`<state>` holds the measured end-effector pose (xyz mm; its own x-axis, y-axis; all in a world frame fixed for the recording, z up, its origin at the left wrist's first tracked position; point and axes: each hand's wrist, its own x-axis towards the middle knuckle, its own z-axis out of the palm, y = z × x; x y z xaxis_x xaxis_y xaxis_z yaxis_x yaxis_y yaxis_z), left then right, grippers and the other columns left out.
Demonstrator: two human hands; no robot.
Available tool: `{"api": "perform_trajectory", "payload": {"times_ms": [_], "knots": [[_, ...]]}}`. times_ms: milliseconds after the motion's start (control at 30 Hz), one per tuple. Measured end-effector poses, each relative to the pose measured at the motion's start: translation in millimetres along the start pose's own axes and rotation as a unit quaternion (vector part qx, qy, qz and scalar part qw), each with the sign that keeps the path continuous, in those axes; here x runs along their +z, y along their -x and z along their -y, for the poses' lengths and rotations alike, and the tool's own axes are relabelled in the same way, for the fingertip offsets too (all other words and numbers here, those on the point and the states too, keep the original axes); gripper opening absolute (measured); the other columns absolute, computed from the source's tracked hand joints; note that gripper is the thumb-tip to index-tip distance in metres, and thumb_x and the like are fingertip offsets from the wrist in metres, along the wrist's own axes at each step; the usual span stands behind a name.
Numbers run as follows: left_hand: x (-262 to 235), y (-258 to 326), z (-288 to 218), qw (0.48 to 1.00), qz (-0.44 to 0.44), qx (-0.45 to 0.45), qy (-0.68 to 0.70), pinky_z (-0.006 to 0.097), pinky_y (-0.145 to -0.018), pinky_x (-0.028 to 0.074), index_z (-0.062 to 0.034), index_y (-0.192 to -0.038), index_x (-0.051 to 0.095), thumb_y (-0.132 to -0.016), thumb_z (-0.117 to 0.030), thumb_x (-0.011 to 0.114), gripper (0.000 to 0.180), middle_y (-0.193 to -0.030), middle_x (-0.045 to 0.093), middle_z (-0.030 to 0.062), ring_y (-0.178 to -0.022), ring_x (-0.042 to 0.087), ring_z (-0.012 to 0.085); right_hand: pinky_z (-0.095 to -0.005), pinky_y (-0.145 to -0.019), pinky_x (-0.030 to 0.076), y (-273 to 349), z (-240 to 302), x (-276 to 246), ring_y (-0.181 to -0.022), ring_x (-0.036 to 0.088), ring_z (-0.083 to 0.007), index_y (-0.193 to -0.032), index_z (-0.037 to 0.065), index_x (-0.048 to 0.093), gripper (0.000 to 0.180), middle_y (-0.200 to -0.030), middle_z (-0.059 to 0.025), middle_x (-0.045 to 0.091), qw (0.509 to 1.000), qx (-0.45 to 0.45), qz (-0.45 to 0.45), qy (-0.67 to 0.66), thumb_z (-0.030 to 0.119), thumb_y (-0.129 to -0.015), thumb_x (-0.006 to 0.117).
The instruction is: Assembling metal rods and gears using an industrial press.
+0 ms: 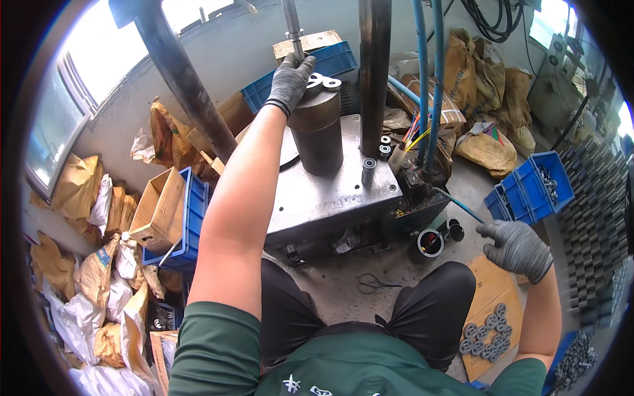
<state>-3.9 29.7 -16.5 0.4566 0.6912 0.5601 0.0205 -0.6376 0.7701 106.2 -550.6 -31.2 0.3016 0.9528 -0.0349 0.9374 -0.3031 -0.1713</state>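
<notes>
My left hand (290, 82), in a grey glove, is closed around the lower end of an upright metal rod (293, 23). It sits at the top of a dark steel cylinder (317, 135), on whose upper face a shiny metal part with round holes (323, 81) lies beside my fingers. The cylinder stands on the steel table of a press (310, 204). Off to the right, my gloved right hand (518, 251) grips the end of a thin blue lever (465, 206) that runs to a mechanism at the table's corner. Whatever else is under my left fingers is hidden.
Small metal sleeves (368, 170) stand at the table's right edge. Dark columns (373, 79) and blue hoses (436, 79) rise behind. Blue bins (538, 188) sit at the right, above cardboard (479, 369) bearing several round parts. Sacks (99, 277) and a wooden box (158, 204) crowd the left.
</notes>
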Motion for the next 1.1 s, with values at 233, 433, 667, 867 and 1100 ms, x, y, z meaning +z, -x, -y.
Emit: {"api": "perform_trajectory", "payload": {"times_ms": [233, 433, 667, 867, 1100], "knots": [[1, 11, -24, 0.987, 0.016, 0.028, -0.157, 0.045, -0.089, 0.055, -0.0073, -0.128, 0.059, -0.103, -0.027, 0.058, 0.032, -0.103, 0.073, 0.0219, -0.099, 0.071, 0.0379, -0.0445, -0.083, 0.059, 45, 9, 48, -0.090, 0.073, -0.0352, -0.119, 0.007, 0.072, 0.038, -0.102, -0.0173, 0.075, 0.996, 0.051, 0.051, -0.059, 0.025, -0.086, 0.072], [-3, 18, -25, 0.990, 0.012, 0.017, -0.136, 0.043, -0.089, 0.055, -0.0053, -0.121, 0.064, -0.103, -0.032, 0.062, 0.033, -0.102, 0.074, 0.0194, -0.097, 0.071, 0.0329, -0.0418, -0.080, 0.059, 40, 28, 46, -0.085, 0.074, -0.0334, -0.106, 0.005, 0.076, 0.025, -0.100, -0.0164, 0.076, 0.984, 0.124, 0.015, -0.123, 0.017, -0.085, 0.072], [-2, 24, -34, 0.998, -0.044, 0.033, -0.042, 0.039, -0.086, 0.053, -0.0038, -0.118, 0.067, -0.104, -0.040, 0.064, 0.039, -0.097, 0.075, 0.0158, -0.089, 0.069, 0.0272, -0.0423, -0.075, 0.058, 42, 27, 50, -0.083, 0.072, -0.0366, -0.094, 0.004, 0.075, 0.015, -0.090, -0.0184, 0.073, 0.987, 0.114, -0.057, -0.101, 0.013, -0.082, 0.072], [-3, 17, -22, 0.997, -0.028, 0.039, -0.062, 0.045, -0.087, 0.054, -0.0010, -0.117, 0.065, -0.106, -0.035, 0.060, 0.036, -0.102, 0.074, 0.0228, -0.098, 0.072, 0.0383, -0.0450, -0.074, 0.057, 43, 29, 50, -0.083, 0.070, -0.0399, -0.091, 0.003, 0.072, 0.012, -0.088, -0.0200, 0.070, 0.984, 0.131, -0.067, -0.101, 0.012, -0.083, 0.072], [1, 25, -35, 0.998, -0.023, 0.018, -0.055, 0.036, -0.079, 0.056, -0.0019, -0.117, 0.065, -0.107, -0.031, 0.060, 0.031, -0.094, 0.073, 0.0140, -0.085, 0.071, 0.0206, -0.0456, -0.074, 0.056, 48, 23, 54, -0.084, 0.069, -0.0410, -0.089, 0.002, 0.070, 0.016, -0.087, -0.0213, 0.068, 0.983, 0.133, -0.084, -0.097, 0.017, -0.086, 0.074]]}}
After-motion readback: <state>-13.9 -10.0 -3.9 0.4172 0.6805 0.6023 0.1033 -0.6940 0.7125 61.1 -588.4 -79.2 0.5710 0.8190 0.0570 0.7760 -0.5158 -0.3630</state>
